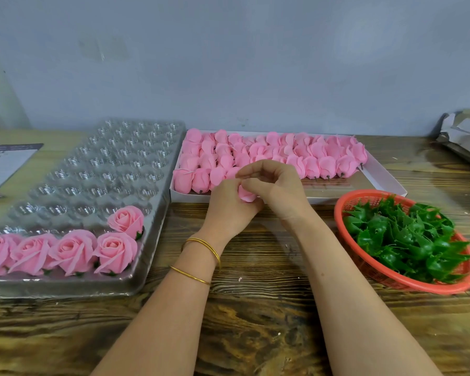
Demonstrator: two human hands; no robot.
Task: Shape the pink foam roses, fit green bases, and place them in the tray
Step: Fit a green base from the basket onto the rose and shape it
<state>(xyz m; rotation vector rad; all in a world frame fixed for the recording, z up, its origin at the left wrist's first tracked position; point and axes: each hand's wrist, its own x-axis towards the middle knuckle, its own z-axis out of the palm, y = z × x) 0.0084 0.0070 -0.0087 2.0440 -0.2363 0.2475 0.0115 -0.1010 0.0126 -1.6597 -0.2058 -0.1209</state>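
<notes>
Left hand (228,210) cups a pink foam bud (246,195) at the white box's (190,197) front wall; right hand (276,183) pinches its petals. I count five finished roses (125,221), clear tray (154,234), left of box; green bases (407,237), red basket (410,284), right.

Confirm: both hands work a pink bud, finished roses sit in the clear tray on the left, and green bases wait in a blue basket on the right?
Wrong colour: the head view shows the basket holding the green bases is red, not blue. The rest stands.
</notes>
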